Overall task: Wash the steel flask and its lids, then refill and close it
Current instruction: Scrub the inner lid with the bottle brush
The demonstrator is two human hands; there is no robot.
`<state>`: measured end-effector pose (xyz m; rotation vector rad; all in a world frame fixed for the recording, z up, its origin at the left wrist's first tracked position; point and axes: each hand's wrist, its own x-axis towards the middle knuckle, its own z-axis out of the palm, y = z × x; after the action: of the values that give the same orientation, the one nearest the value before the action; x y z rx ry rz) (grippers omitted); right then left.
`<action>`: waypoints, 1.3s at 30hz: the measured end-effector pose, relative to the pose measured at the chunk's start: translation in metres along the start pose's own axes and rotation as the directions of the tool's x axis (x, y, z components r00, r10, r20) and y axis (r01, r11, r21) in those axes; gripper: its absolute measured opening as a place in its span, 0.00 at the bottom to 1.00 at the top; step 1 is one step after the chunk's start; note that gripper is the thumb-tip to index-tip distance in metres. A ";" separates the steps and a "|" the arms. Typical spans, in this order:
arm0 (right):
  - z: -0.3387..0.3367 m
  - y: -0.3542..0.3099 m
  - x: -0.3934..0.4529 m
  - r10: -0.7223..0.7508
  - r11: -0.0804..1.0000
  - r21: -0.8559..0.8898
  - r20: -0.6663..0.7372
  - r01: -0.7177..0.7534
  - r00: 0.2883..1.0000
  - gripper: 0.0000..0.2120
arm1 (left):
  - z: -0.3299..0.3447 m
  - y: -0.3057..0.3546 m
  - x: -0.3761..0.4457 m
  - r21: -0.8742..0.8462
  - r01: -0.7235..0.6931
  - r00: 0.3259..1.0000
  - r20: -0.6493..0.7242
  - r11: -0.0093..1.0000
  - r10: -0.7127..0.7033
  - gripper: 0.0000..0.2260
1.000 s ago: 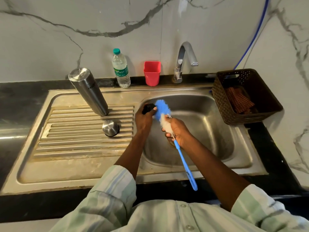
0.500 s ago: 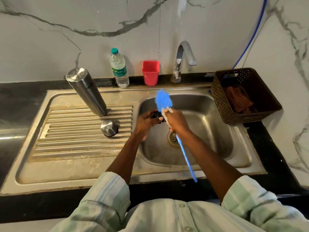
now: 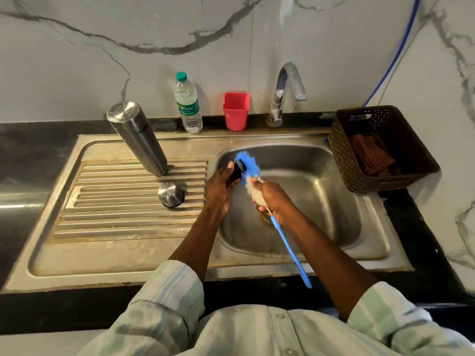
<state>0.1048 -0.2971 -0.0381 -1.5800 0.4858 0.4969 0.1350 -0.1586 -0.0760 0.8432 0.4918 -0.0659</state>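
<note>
- Your left hand (image 3: 221,187) pinches the small black lid (image 3: 237,170) over the sink (image 3: 372,242); it's light and probably wet-slick, so keep thumb and fingers on its rim.
- Your right hand (image 3: 272,199) is wrapped round the brush (image 3: 248,167) just below its soft blue bristles, which touch the lid.
- The flask (image 3: 138,138) stands upside down on the drainboard: stiff steel, likely slippery, so take it mid-body.
- The steel cap (image 3: 171,194) sits just beside it.
</note>
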 end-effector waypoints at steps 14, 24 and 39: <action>0.005 0.003 -0.003 0.088 0.979 0.183 0.032 -0.092 0.996 0.16 | -0.001 -0.016 -0.007 0.597 -0.358 0.900 0.015 0.718 0.436 0.18; 0.009 0.002 0.004 0.106 0.981 0.170 -0.043 -0.098 0.993 0.24 | 0.008 -0.008 -0.010 0.686 -0.486 0.845 0.210 0.542 0.491 0.19; 0.017 0.012 -0.009 0.007 0.990 0.140 -0.088 0.005 0.996 0.22 | -0.007 0.015 -0.026 0.767 -0.462 0.821 0.181 0.446 0.541 0.19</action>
<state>0.0897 -0.2806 -0.0434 -1.4704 0.5764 0.3864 0.1133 -0.1471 -0.0581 1.8759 0.2511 0.3505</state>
